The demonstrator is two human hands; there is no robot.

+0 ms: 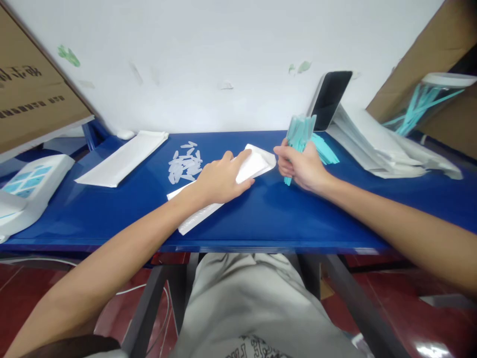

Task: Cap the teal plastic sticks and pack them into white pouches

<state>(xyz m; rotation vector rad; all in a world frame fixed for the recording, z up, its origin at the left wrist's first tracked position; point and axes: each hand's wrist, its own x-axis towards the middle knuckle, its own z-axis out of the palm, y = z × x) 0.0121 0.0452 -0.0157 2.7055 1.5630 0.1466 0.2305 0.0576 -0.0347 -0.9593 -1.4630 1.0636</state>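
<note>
My left hand [222, 180] is closed on a white plastic bag [257, 163], fingers on top and thumb along its near edge. The bag's other end [199, 219] sticks out under the wrist, over the blue table. In my right hand [303, 164] is an upright bundle of thin turquoise strips [299, 132], gripped in a fist. More turquoise strips [326, 150] lie fanned on the table just behind that hand. A pile of small pale translucent pieces [184, 164] lies to the left of my left hand.
The blue table [283, 219] meets a white wall. A flat white bag [122, 158] and a white device [40, 184] lie left. To the right, a phone [331, 99] leans upright beside stacked plastic bags [387, 144] and a clear container [428, 99] of turquoise strips. A cardboard box [37, 79] stands at left.
</note>
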